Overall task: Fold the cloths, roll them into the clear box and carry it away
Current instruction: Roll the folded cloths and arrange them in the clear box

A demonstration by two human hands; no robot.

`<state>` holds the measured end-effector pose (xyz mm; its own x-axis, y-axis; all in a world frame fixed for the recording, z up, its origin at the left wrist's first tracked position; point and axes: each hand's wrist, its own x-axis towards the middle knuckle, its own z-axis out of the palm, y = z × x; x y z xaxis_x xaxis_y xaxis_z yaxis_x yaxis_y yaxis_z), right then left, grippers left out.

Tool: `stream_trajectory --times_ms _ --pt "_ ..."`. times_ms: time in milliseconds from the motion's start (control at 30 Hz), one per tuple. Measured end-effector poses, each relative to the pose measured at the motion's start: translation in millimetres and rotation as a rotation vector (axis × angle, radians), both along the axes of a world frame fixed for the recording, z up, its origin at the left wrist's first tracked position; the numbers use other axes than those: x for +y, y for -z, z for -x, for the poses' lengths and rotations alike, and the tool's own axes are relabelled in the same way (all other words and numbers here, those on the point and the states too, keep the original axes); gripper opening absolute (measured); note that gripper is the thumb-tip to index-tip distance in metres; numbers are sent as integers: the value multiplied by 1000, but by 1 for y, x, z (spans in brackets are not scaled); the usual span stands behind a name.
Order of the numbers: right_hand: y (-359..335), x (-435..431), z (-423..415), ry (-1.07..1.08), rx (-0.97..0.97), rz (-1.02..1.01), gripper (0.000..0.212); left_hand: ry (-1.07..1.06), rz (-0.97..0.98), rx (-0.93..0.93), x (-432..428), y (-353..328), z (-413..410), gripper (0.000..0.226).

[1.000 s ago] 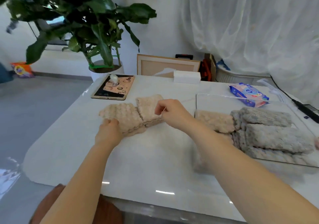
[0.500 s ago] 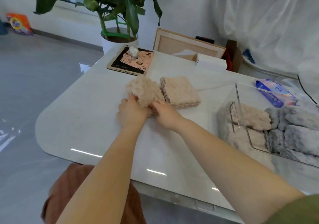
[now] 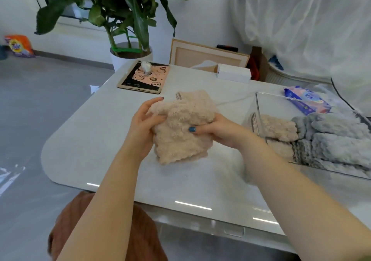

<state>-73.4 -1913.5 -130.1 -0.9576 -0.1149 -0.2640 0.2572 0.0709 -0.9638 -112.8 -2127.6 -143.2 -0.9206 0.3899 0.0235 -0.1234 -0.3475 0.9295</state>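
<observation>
Cloth, beige, is up off the table, gripped at both sides: left hand curled on its left edge, right hand pinching its right. Best keep the roll tight and swing right, into the box.

We see soft, bright daylight, seemingly through the curtain; glare streaks the table edge, and wide-angle margins bend slightly.
</observation>
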Motion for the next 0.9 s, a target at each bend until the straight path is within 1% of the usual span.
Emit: stream_trajectory --times_ms 33,67,100,133,167,200,267,333,400,500,533,600,633,700,767,833,900 --pt "5 -1 -7 46 -34 64 48 2 -56 -123 7 0 -5 31" --pt "9 -2 -16 111 -46 120 45 35 -56 -236 16 -1 -12 28" --pt "12 -5 -23 176 -47 170 40 83 3 -324 23 -1 -18 32" --pt "14 -6 -28 225 -45 199 35 139 101 -368 27 1 -22 37" --pt "14 -7 -32 254 -45 215 33 201 207 -369 31 3 -27 39" --pt "13 -5 -37 260 -54 218 35 253 307 -332 35 4 -31 39" --pt "3 0 -44 219 -130 166 50 291 429 -231 40 4 -35 37" --pt "-12 7 -50 128 -212 52 59 276 460 -167 44 -4 -35 36" --pt "-26 17 -56 76 -233 -25 62 273 479 -135 49 -16 -35 40" --pt "-43 39 -65 146 -182 4 73 250 620 -58 59 -40 -38 41" --pt "-46 46 -68 188 -155 35 68 251 645 -38 61 -47 -39 41" --pt "-53 63 -76 263 -80 109 47 275 596 -43 71 -60 -41 38" --pt "-56 73 -83 295 -29 126 42 301 540 -64 78 -67 -45 34" --pt "-59 94 -93 325 80 168 50 395 396 -130 92 -78 -51 28" --pt "-62 115 -105 324 169 284 56 436 284 -200 108 -81 -53 30" --pt "-66 135 -117 298 184 380 50 430 319 -172 130 -80 -51 35" --pt "-69 150 -125 280 106 307 31 445 439 -62 156 -82 -53 35"
